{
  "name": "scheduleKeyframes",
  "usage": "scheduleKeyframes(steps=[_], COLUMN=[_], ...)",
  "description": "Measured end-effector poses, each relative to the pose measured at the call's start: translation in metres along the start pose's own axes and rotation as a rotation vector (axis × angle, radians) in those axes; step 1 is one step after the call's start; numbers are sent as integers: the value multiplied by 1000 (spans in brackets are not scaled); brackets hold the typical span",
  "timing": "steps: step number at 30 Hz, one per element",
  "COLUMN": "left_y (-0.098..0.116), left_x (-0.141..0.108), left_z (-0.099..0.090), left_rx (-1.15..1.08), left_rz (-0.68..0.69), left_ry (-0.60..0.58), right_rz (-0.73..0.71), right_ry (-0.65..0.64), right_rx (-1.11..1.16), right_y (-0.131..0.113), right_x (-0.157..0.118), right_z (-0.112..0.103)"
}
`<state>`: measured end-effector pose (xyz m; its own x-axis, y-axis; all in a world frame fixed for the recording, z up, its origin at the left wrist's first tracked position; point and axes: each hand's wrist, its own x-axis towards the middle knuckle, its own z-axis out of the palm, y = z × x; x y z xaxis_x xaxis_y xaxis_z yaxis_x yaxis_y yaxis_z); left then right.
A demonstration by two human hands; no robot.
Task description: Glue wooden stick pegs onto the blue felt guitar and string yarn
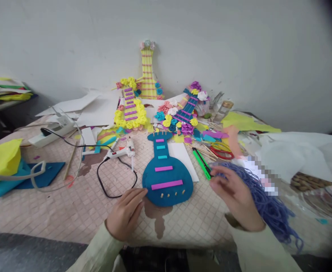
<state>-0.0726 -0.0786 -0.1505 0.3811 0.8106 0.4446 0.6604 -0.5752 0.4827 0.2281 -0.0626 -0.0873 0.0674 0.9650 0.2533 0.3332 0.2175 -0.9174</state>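
A dark blue guitar-shaped cutout lies flat in the middle of the table, with pink and light blue strips across its neck and body. Small wooden pegs stick out at its head and lower end. My left hand rests at the cutout's lower left edge, fingers stretched out and holding nothing. To the right, my right hand hovers with loosely bent fingers, thumb and forefinger apart, no object visible between them. Its fingertips are close to the lower end of a green utility knife. Purple-blue yarn lies behind and beside that hand.
A white glue gun with a black cord lies left of the cutout, near a power strip. Decorated paper guitars lean at the back. Red-handled scissors, thin sticks, paper scraps and a glass jar sit right of centre.
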Motion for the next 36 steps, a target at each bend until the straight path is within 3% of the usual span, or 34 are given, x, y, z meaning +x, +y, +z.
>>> scheduleKeyframes(steps=[5,9,12,17,22,26,31,36], left_y=[-3,-4,-5,-8,-12,-13,-5,12], left_x=[17,17,15,15,14,9,17,59], left_z=[14,22,24,20,14,14,-1,-51], left_rx=[11,43,18,-206,-580,-661,-566,-212], left_rz=[-163,-219,-225,-336,-458,-554,-587,-308], left_ry=[35,62,72,101,226,249,288,236], right_rz=[-82,-55,-22,49,81,93,144,124], right_ry=[-324,-372,-409,-463,-527,-554,-596,-603], right_rx=[-437,-522,-527,-445,-259,-131,99,73], right_y=[3,27,45,50,39,32,27,21], right_x=[71,112,124,121,109,92,75,67], right_z=[29,62,79,81,70,65,64,60])
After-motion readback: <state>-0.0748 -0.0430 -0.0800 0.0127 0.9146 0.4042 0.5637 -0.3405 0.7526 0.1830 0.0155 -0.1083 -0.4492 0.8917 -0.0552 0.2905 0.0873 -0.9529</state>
